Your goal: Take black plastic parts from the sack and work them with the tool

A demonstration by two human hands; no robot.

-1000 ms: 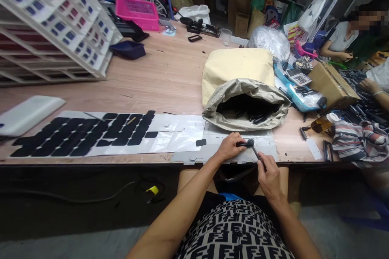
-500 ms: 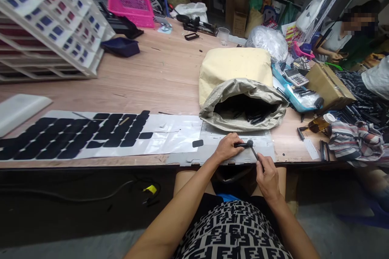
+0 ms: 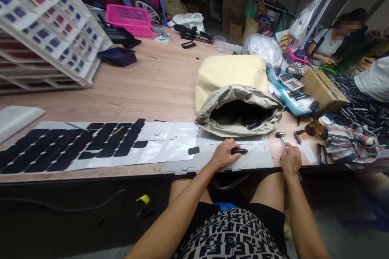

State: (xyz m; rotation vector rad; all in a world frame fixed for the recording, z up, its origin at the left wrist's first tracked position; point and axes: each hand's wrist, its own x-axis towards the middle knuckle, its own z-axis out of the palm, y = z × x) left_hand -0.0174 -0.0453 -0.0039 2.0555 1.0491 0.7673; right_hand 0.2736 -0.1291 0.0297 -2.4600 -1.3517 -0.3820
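My left hand [image 3: 225,153] is closed on a small black part [image 3: 240,151], a slim dark piece whose exact kind I cannot make out, low over the grey board [image 3: 258,158]. Off to the right, my right hand [image 3: 291,161] grips a small hammer [image 3: 282,137] by its handle; the head lies at the tabletop. Just beyond my left hand an open sack [image 3: 240,89] rests on its side, its mouth facing me, with black pieces [image 3: 253,123] inside. One dark rounded sticker [image 3: 193,150] lies left of my left hand.
A white sheet with rows of black rounded stickers [image 3: 100,141] spreads along the left. At right are a striped cloth [image 3: 349,141], an amber bottle [image 3: 316,126], a cardboard box [image 3: 323,89] and piled black parts [image 3: 361,105]. A white crate [image 3: 48,32] stands far left; another person [image 3: 331,44] sits beyond.
My right hand has carried the hammer away from the black part, rightward to the table beside the grey board. My left hand still holds the part. The view has shifted slightly.
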